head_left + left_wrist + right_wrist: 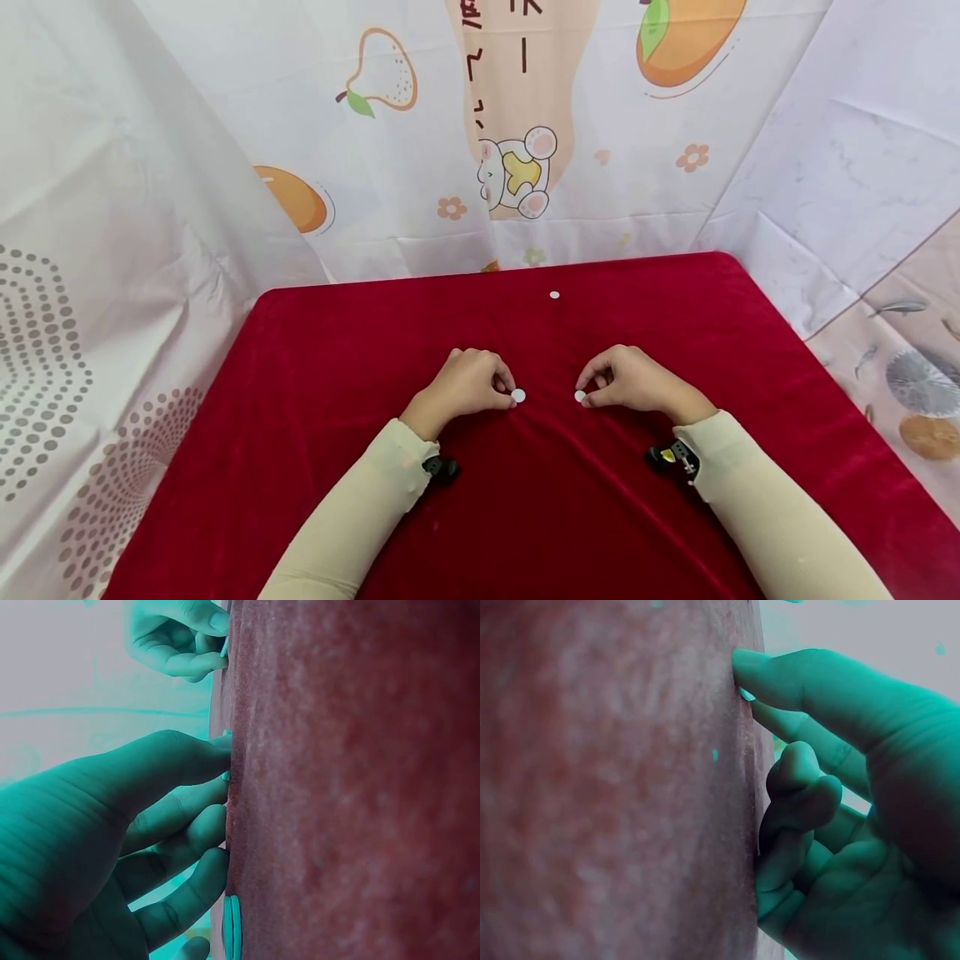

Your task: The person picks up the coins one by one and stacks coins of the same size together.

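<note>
My left hand [468,385] pinches a small round white disc [518,395] at the tips of thumb and forefinger, low over the red cloth. Facing it across a short gap, my right hand [633,383] holds another small white disc [580,396] the same way. In the right wrist view only an edge of that disc [746,694] shows between thumb and finger. A third white disc [554,295] lies farther back, apart from both hands. Beside the left hand's lower fingers, the left wrist view shows two thin round-edged pieces [232,927], one against the other; their kind is unclear.
A red velvety cloth [315,392] covers the table, with a crease running between the hands. Behind the far edge hangs a white curtain [420,167] printed with fruit and a cartoon animal. More pale sheets hang at left and right. Each wrist wears a small black camera [441,469].
</note>
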Tool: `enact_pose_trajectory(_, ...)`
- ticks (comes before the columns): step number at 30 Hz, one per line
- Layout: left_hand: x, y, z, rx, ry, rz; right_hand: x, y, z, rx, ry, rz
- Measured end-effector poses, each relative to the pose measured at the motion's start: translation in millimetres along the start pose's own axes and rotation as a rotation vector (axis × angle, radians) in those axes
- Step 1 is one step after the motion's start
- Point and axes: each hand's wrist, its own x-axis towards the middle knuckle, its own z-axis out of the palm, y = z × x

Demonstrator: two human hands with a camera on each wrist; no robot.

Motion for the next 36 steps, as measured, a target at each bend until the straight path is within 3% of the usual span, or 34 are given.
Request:
enact_pose_trajectory(21,-2.3,3.8,-10.4,0.011,-0.012,0.021,0.2,0.0,-0.2,-0.028,0.046,-0.030)
enact_pose_trajectory(27,3.5,3.9,-8.1,-0.002,-0.016,-0.001,-0.9,1.0,-0.2,-0.041,0.046,-0.031)
enact_pose_trajectory(36,20.2,11.8,-5.1,0.068,0.024,-0.023,0.8,1.4,1.5,-0.043,0.041,-0.045)
